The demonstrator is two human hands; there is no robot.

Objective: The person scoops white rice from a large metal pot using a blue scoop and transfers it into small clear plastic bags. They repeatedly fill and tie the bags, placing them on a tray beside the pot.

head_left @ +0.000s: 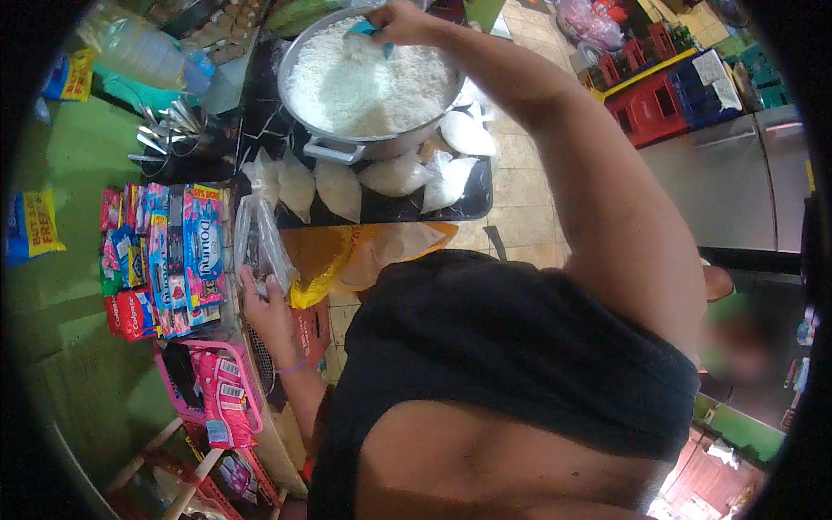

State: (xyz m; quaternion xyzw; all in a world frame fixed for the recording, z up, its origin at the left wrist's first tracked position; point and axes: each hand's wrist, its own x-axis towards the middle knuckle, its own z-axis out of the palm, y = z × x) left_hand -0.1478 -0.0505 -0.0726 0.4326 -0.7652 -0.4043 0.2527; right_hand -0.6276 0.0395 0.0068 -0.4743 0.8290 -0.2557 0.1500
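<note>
Black shirt (511, 347) nearest, right hand (402, 23) grips a teal scoop (361, 29) and left hand (267, 314) a clear bag (257, 232) beside lettered sachets (203, 247).

The right hand (403, 22), clipped by the far edge, covers part of the teal scoop (362, 29), whose full outline is hidden. The basin (381, 147) conceals part of the dark tabletop (459, 204). At left, the exact placement of the fingertips of the left hand (267, 312) on the clear plastic bag (260, 234) cannot be resolved. The black garment (503, 347) obscures the near part of the yellow-orange sack (325, 247). At right, a person (744, 338) appears blurred.
</note>
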